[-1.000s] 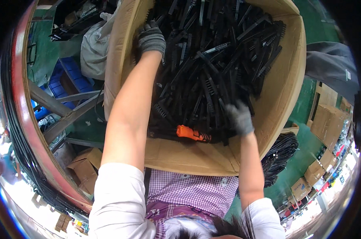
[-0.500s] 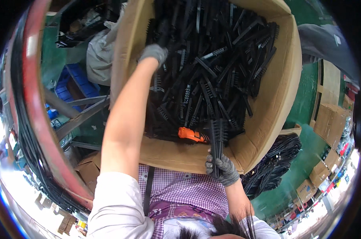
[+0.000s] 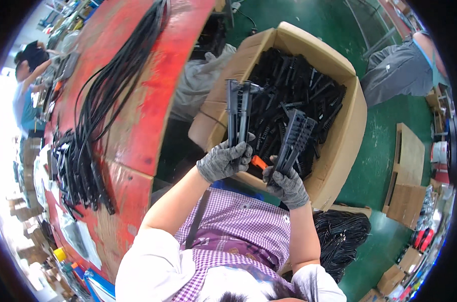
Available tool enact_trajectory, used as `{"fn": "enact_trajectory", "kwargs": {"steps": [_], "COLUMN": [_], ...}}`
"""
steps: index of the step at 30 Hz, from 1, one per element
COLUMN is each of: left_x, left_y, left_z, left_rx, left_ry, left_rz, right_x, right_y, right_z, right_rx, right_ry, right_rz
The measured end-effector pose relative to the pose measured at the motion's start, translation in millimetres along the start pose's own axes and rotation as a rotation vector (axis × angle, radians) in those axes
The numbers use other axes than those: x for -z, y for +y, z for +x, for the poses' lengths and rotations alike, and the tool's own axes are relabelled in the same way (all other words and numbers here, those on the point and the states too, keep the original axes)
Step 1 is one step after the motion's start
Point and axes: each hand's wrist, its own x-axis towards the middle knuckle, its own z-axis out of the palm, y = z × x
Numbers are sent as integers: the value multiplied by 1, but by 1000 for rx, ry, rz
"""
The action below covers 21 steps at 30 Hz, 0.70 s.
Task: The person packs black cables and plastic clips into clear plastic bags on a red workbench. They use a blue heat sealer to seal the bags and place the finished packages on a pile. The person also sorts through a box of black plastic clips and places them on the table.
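Around the middle of the view, two gloved hands are up, each with a fistful of black toothed plastic bars. Left hand is just below center toward 7 o'clock, fingers curled tight on the bottom ends of at least two upright bars; they overlap, so I can't give an exact count. Right hand sits toward 4 o'clock, also closed, gripping the lower end of its own bunch of bars, at least two again, tipped toward 1 o'clock. Both bunches show up against one big open cardboard box at 2 o'clock, holding a heap of similar black parts, dozens and way too tangled to count. One orange item peeks out between the hands, mostly hidden. Off at 9 to 10 o'clock there's one worn red bench with one long bundle of black cables lying across it, and a second dark cable bundle sits at 4 o'clock, beside the box. One pale sack is wedged between bench and box at 11. Two other people are around: one in gray trousers at 2 o'clock, another person past the bench toward 10.
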Motion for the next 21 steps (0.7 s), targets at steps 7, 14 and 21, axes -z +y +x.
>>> {"fn": "enact_trajectory", "kwargs": {"steps": [7,14,21], "left_x": [-4,44,158], "left_y": [-13,-26,77], "left_z": [-160,-336,-528], "left_rx": [-270,-702,-1070], "left_ry": [8,688,1265], "left_rz": [38,196,261], "right_x": [-91,-188,-263], "right_y": [33,93,160], "right_z": [-12,-17,-17], "right_rx": [-74,-323,-764], "right_ry": [-173,-250,-611], "right_rz": [-102,-638,-992]}}
